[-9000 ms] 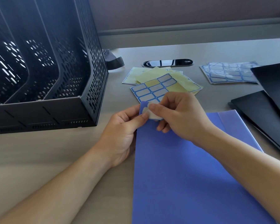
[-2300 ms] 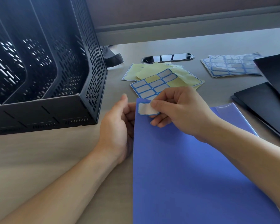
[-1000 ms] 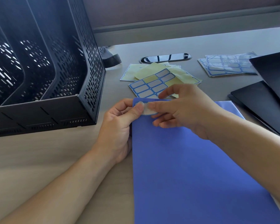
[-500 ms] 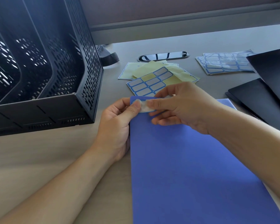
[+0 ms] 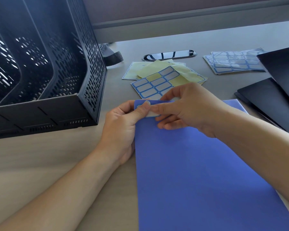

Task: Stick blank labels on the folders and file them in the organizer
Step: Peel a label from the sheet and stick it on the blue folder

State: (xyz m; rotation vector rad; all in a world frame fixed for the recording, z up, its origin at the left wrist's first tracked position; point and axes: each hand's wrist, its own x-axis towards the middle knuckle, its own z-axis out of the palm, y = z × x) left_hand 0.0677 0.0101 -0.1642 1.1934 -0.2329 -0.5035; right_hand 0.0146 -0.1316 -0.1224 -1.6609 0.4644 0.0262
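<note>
Blue folder (image 5: pixel 198 172) lies flat on the counter (image 5: pixel 40 164), plain matte cover, long side running toward the viewer, near end cut off by the bottom of the frame. A white label (image 5: pixel 151 114) with a thin blue border sits at its far left corner, mostly covered by fingers. Left hand (image 5: pixel 123 124) pinches that corner: thumb pressed on the label's left end, fingers curled round the folder's edge, heel resting on the counter just beside the folder's left side. Right hand (image 5: pixel 187 107) pinches from the other side: forefinger laid on the label's right part, thumb at the folder's far edge, remaining fingers curled on the cover. Black perforated organizer (image 5: pixel 45 67) stands to the left, its slots showing nothing inside, its near right corner close to the left hand. A bare strip of counter runs between the organizer and the folder. Just beyond the folder's far edge lies a part-used label sheet (image 5: pixel 155 82) on yellow backing papers (image 5: pixel 187 72). Farther right is a stack of label sheets (image 5: pixel 232 62). Black folders (image 5: pixel 274 97) lie overlapped at the right, close to the blue folder's far right corner. A glossy black oval grommet (image 5: pixel 169 55) sits in the counter behind the sheets.
</note>
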